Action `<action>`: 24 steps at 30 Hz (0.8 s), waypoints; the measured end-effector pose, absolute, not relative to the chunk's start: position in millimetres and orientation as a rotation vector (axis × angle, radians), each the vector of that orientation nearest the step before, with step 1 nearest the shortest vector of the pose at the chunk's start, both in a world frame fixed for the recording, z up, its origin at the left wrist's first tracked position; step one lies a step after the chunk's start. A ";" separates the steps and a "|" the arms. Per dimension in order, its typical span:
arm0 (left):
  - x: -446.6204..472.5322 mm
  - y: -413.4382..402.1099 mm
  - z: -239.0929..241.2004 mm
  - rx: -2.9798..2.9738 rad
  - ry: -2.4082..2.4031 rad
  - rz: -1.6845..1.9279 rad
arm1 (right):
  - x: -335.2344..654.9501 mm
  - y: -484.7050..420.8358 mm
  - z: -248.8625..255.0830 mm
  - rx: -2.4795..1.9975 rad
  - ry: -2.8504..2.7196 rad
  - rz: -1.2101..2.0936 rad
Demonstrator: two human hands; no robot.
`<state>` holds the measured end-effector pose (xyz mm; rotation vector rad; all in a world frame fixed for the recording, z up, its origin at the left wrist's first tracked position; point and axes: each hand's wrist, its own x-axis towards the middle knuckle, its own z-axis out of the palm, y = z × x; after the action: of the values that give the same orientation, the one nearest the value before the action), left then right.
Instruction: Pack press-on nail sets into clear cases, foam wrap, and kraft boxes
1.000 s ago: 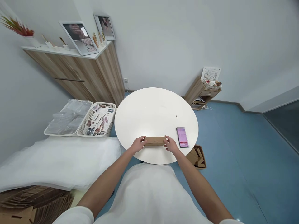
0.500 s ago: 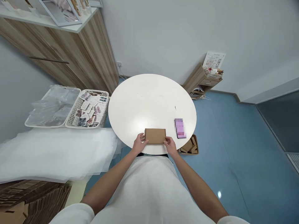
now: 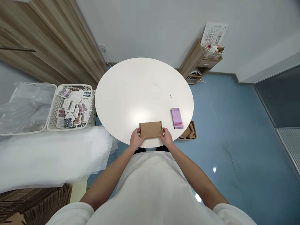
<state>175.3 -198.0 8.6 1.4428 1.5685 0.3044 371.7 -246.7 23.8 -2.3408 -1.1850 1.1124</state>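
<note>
A flat, closed brown cardboard box (image 3: 151, 129) is at the near edge of the round white table (image 3: 140, 84). My left hand (image 3: 137, 138) grips its left end, thumb on the near edge and fingers round the side. On the opposite end my right hand (image 3: 166, 137) holds it the same way. Whether the box rests on the tabletop or is slightly raised, I cannot tell. To the right of the box lies a phone-like object (image 3: 177, 118), pink-purple and blurred by pixelation.
At left stand a white basket (image 3: 92, 103) of carded small items and a tray (image 3: 52, 106) of clear plastic packs. White sheets (image 3: 58, 156) lie below them. A carton (image 3: 194, 132) of cardboard pieces sits on the floor at right. A wooden cabinet (image 3: 70, 37) stands behind left.
The camera view has shifted, so the table and baskets appear further left and higher. Both hands still hold the box, now slightly tilted, with my right fingers further round its end.
</note>
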 end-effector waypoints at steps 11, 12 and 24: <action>190.7 -208.4 22.1 1.390 1.676 0.441 | 391.6 -245.1 34.3 -2.074 -1.336 1.206; 196.8 -209.5 29.5 1.408 1.692 0.466 | 398.6 -248.2 38.1 -2.041 -1.310 1.196; 415.4 -224.6 103.7 1.785 1.181 0.309 | 580.4 -337.9 69.3 -2.049 -0.722 0.661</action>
<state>415.4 -224.6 103.7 1.7853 1.1808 0.3093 580.4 -337.9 69.3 -2.0487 -0.7224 0.6611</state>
